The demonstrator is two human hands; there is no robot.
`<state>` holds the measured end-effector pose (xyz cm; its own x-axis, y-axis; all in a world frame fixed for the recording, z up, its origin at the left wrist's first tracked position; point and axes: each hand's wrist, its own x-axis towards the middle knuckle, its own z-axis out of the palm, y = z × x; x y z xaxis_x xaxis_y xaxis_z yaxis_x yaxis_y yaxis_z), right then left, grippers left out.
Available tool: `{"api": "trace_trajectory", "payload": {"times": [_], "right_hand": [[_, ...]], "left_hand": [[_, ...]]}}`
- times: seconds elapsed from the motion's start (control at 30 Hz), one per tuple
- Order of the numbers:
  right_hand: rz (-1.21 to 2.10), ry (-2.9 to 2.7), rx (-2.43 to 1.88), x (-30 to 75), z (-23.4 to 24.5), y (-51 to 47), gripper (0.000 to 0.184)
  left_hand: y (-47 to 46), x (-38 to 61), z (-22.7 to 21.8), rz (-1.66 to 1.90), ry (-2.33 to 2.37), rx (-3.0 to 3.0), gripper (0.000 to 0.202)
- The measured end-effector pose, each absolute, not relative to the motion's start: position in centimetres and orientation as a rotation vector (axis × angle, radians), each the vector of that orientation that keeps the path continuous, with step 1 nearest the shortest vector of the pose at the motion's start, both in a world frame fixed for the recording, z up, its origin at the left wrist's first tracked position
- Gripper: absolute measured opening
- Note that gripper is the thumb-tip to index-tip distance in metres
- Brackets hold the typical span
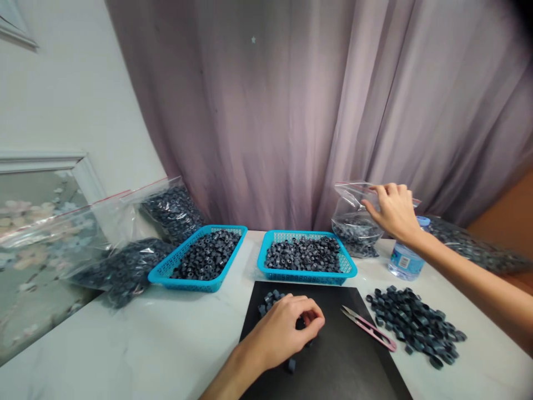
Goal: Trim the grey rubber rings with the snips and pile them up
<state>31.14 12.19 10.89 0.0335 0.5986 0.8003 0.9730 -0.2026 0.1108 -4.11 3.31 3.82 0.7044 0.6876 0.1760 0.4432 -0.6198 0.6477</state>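
Note:
My left hand [287,328] rests on a black mat [345,355] with its fingers curled over a small heap of dark grey rings [270,300]. What lies in the fingers is hidden. My right hand [393,211] reaches far right and pinches the open rim of a clear plastic bag [353,222] partly filled with the same rings. A loose ring [291,365] lies on the mat by my left wrist.
Two blue baskets [166,272] [266,269] full of rings stand behind the mat. Pink thread snips [368,322] lie on the mat's right edge, beside a loose ring pile [416,325]. A water bottle [406,258] stands right; filled bags [125,266] lie left.

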Motion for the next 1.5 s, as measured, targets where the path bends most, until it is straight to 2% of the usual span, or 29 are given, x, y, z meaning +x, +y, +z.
{"api": "trace_trajectory", "payload": {"times": [0.13, 0.27, 0.37, 0.5, 0.67, 0.87, 1.13, 1.37, 1.5], "right_hand": [[-0.996, -1.488, -1.594, 28.2, 7.9, 9.1, 0.038], [-0.537, -1.603, -1.398, 23.7, 2.5, 5.1, 0.021], [-0.203, -1.739, -1.287, 19.4, -1.0, 1.4, 0.019], [-0.010, -1.931, -1.171, 14.8, -2.7, -2.6, 0.017], [-0.065, -2.018, -0.952, 12.0, -3.3, -4.3, 0.018], [-0.323, -2.168, -0.723, 10.9, -3.8, -4.4, 0.021], [-0.358, -2.132, -0.697, 10.7, -4.8, -3.9, 0.010], [-0.328, -2.256, -0.760, 11.0, -4.6, -4.2, 0.025], [-0.238, -2.283, -0.773, 11.3, -4.7, -4.2, 0.024]], "left_hand": [[3.2, -4.0, 3.9, 0.589, 0.844, 2.272, 0.017], [3.3, -3.8, 3.8, 0.612, 0.824, 2.176, 0.018], [3.5, -3.7, 3.7, 0.660, 0.796, 2.108, 0.021], [3.8, -3.6, 3.8, 0.765, 0.816, 2.058, 0.014], [4.2, -3.7, 3.8, 0.832, 0.859, 2.018, 0.017], [4.0, -3.5, 4.1, 0.850, 0.875, 1.998, 0.017], [3.8, -3.4, 4.1, 0.874, 0.904, 2.045, 0.012], [4.3, -3.5, 3.8, 0.952, 0.910, 2.068, 0.011], [4.9, -3.5, 3.4, 1.004, 0.905, 2.091, 0.010]]}}
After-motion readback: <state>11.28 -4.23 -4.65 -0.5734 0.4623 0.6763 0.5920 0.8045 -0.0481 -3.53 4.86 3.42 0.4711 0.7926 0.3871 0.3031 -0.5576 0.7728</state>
